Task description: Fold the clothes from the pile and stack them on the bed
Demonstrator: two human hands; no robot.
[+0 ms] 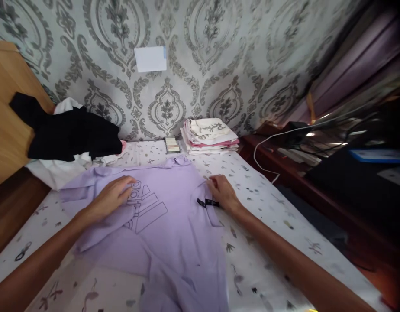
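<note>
A lilac T-shirt (174, 225) with an outlined logo lies spread on the white patterned bed sheet (268, 216). My left hand (114, 197) rests flat on the shirt's left part beside the logo, fingers stretched out. My right hand (221, 190) lies at the shirt's right edge, its fingers curled onto the cloth next to a small black tag (207, 203). Whether it pinches the cloth is unclear.
A stack of folded white and pink clothes (209, 135) sits at the far edge by the patterned wall. A heap of black and white garments (66, 134) lies at the back left against a wooden board. A dark wooden side table (317, 173) with cables stands to the right.
</note>
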